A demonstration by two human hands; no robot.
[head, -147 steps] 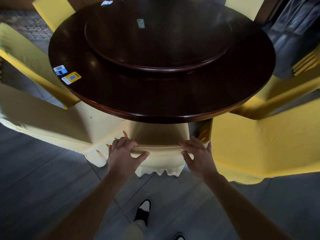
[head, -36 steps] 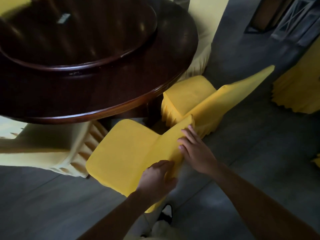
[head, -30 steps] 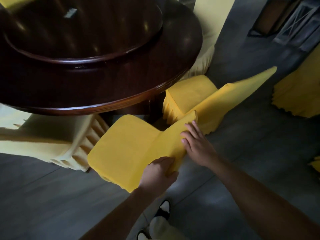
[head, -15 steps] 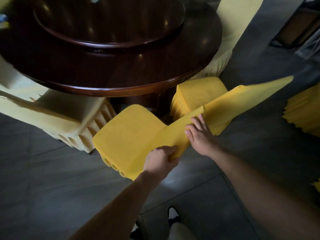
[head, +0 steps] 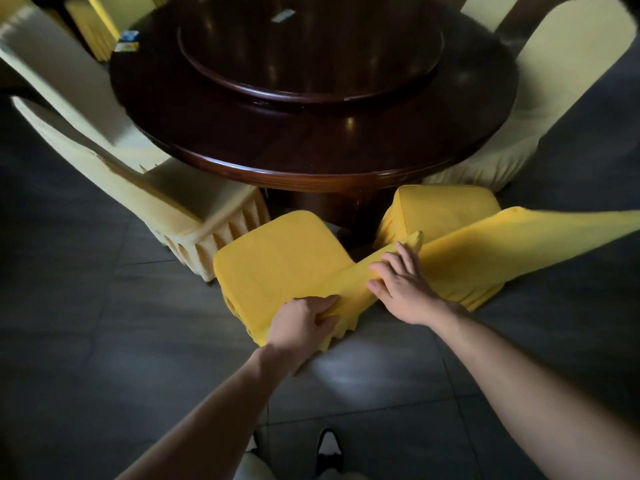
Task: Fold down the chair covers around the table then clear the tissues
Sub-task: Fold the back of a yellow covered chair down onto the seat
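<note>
A bright yellow chair cover [head: 277,261] wraps the chair just in front of me, below the round dark wooden table [head: 311,147]. My left hand [head: 301,323] grips the bunched cover at the chair back's near end. My right hand [head: 401,285] lies flat, fingers spread, on the same back edge further right. A small tissue packet [head: 282,16] lies on the turntable [head: 311,57], and two more packets [head: 128,41] sit at the table's far left rim.
A second yellow covered chair [head: 450,220] stands to the right, its back stretching toward the right edge. Pale cream covered chairs [head: 166,199] flank the table at left and at right [head: 540,81]. The floor is dark grey tile; my shoes [head: 329,448] show below.
The view has swung left and the table is now centred. Both hands stay on the yellow chair's back, the left hand gripping more bunched cloth lower on the cover.
</note>
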